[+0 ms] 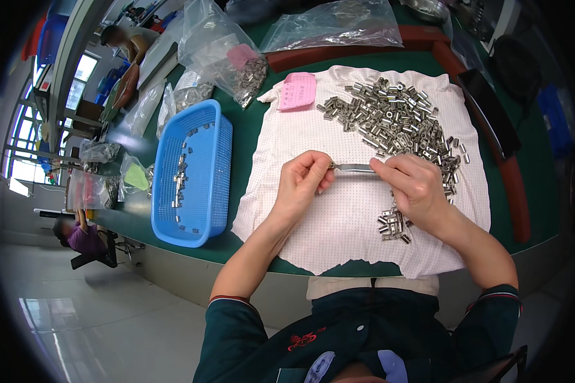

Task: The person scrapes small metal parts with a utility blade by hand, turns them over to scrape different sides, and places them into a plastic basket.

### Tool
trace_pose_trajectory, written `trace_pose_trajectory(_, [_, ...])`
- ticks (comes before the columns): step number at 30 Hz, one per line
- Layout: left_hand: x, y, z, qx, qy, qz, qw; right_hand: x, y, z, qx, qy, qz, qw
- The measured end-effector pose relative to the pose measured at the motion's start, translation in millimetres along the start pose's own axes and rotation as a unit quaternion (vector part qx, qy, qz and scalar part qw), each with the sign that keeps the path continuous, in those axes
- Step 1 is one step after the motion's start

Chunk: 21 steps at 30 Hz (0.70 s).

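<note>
My right hand [415,190] grips a slim, flat metal tool [356,168], held level over the white patterned cloth [262,204]. The tool's far end meets the fingertips of my left hand [303,182], which are closed in a pinch on a small metal part [331,165]. My fingers mostly cover that part, so its exact shape is hidden. A wide heap of short, shiny metal sleeves [399,121] spreads over the cloth beyond and beside my right hand. A smaller cluster of sleeves [393,226] lies nearer me, under my right wrist.
To the left stands a blue plastic basket [222,166] with several metal parts inside. A pink paper slip [298,91] lies on the cloth. Red-brown padded edging [514,191] borders the right side, with a dark phone-like slab [490,112] on it. Bags of parts [249,80] sit at the far left.
</note>
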<state>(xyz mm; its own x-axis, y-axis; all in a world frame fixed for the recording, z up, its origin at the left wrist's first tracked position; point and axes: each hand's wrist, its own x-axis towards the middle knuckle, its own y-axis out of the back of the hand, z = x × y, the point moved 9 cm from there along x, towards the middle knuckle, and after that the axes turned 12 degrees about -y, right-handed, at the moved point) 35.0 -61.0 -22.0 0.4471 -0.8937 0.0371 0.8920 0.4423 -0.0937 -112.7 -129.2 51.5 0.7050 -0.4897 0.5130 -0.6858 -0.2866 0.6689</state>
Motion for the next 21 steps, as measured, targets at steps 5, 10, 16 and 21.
trace_pose_trajectory(5, [-1.0, 1.4, -2.0, 0.006, 0.026, 0.006, 1.0, 0.1, 1.3, -5.2, -0.048, 0.036, 0.021, 0.998])
trace_pose_trajectory(10, [-1.5, -5.8, -5.7, -0.073, 0.061, -0.032, 0.995, 0.5, 5.7, -11.9, -0.072, 0.055, 0.04, 0.995])
trace_pose_trajectory(16, [-0.5, -3.4, -1.5, -0.066, 0.045, -0.008, 0.997, 2.4, 7.0, 2.4, 0.016, -0.023, 0.035, 0.999])
trace_pose_trajectory(21, [1.2, -2.6, -0.8, -0.058, 0.02, -0.011, 0.998, 1.5, 1.3, 5.6, 0.055, -0.042, 0.007, 0.998])
